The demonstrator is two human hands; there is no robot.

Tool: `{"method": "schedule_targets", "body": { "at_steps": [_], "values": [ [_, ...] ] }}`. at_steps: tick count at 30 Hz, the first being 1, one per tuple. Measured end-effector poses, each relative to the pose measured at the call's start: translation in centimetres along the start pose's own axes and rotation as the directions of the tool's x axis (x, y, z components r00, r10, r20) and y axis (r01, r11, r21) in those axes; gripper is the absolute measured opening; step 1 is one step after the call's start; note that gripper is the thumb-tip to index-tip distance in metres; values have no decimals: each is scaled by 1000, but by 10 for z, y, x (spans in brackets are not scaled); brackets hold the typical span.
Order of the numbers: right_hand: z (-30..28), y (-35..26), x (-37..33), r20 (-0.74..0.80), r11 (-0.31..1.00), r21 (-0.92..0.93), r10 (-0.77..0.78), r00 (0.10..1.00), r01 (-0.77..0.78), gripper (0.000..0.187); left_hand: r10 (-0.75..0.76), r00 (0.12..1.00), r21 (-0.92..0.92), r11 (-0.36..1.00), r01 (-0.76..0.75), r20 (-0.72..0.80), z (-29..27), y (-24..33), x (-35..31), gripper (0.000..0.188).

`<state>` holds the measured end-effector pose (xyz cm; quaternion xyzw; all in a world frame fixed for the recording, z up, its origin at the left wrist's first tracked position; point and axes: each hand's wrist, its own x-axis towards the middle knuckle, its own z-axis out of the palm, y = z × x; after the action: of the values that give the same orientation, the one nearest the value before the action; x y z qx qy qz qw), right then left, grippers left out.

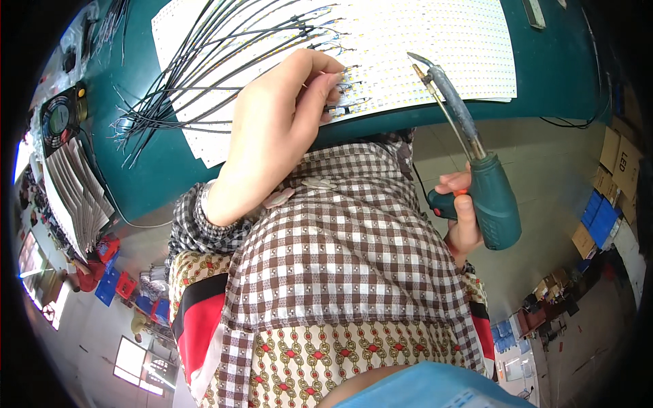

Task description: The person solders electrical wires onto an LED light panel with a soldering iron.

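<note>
My left hand [277, 102] is bent over a white sheet of LED boards [442, 41], thumb and forefinger pinched together on the end of a black cable. Part of that cable is hidden under my hand. A bundle of black cables [173, 71] fans across the left of the sheet, their thin coloured leads lying along a row on the boards. In my right hand [465, 221] is a green soldering gun [498, 204], gripped by its handle. Its bent tip and thin feed tube point up and left, over the sheet's near right part and apart from my left hand.
The sheet lies on a green tabletop [551, 81]. A small black fan [60, 117] stands at the left edge, near a stack of pale strips [76, 194]. More cables [112, 24] lie at the far left. Cardboard boxes [615, 160] are off to the right.
</note>
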<state>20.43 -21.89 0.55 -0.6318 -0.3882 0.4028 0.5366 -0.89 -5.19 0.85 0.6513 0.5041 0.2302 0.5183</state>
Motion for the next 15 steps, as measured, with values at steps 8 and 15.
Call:
{"method": "schedule_targets", "body": {
  "at_steps": [8,15],
  "values": [
    [0,3,-1,11,1000,0,-31,999,31,47,427,862,484,713,-507,275,-17,8,9,22],
    [1,5,0,-8,998,18,-59,998,59,46,157,948,95,977,-189,278,-24,-4,31,14]
  ]
}}
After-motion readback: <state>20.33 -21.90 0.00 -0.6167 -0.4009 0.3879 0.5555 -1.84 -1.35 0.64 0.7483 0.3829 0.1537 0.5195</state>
